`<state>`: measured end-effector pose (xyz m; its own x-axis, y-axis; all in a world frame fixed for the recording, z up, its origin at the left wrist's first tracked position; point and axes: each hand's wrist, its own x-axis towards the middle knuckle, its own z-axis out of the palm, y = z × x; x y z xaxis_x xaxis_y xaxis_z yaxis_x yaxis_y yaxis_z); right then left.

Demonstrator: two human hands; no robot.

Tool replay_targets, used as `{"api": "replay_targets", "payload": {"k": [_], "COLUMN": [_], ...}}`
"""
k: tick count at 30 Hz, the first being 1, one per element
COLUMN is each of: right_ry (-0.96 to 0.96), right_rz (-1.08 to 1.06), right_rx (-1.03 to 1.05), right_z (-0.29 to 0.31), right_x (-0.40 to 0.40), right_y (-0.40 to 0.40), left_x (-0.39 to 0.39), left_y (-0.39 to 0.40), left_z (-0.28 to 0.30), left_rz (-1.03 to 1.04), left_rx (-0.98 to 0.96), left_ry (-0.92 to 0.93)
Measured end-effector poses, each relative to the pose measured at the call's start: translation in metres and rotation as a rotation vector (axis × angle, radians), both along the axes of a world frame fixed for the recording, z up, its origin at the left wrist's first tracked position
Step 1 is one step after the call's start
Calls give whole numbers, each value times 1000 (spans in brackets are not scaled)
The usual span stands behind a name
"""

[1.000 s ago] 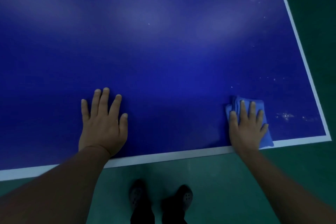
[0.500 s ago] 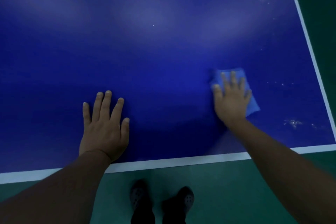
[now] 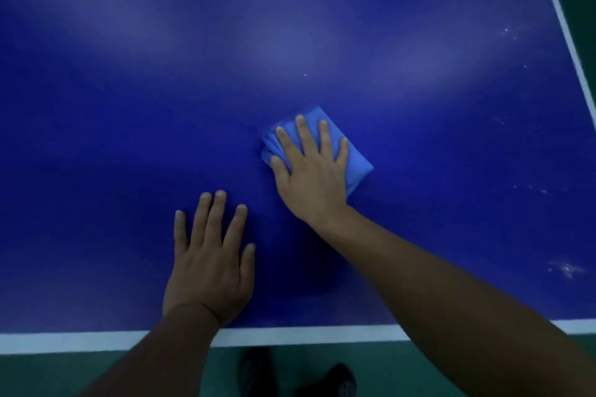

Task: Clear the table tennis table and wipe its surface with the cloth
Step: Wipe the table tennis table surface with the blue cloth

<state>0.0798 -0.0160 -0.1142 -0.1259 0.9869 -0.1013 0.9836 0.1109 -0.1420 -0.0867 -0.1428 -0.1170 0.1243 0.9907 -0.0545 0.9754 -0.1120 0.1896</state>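
Right hand (image 3: 311, 171) presses flat, fingers spread, on the folded blue cloth (image 3: 356, 161); left hand (image 3: 209, 263), just nearer than the cloth, lies open-palmed on the counter (image 3: 129, 106).

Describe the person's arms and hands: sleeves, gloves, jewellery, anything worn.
Both forearms are bare with no sleeves in view. The left hand and right hand wear no gloves, and no rings, watch or wristbands show. Dark perforated clog-style shoes are on the feet.

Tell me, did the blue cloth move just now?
Yes. The cloth slid away from the table's white near edge line and leftward toward the resting left hand, pressed by the right hand.
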Motion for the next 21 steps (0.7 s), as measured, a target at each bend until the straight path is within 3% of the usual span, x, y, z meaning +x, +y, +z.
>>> {"api": "replay_targets", "payload": {"k": [6,11,16,21], "right_ry": [31,48,46,41], "right_rz": [-84,-416,-740,-887], "right_rx": [-80,-73,-89,-72], "right_z": [6,6,10,11], "right_x": [-64,3,115,170], "right_y": [97,145,94,8], "left_x": [-2,-3,-3,-3], "left_y": [1,2,1,0], "left_z": [-2,-2,-2,-2], "left_rz": [-8,-19,-22,-25], "left_rx": [-4,-3,-9,-3], "left_ry": [54,56,26,3]}}
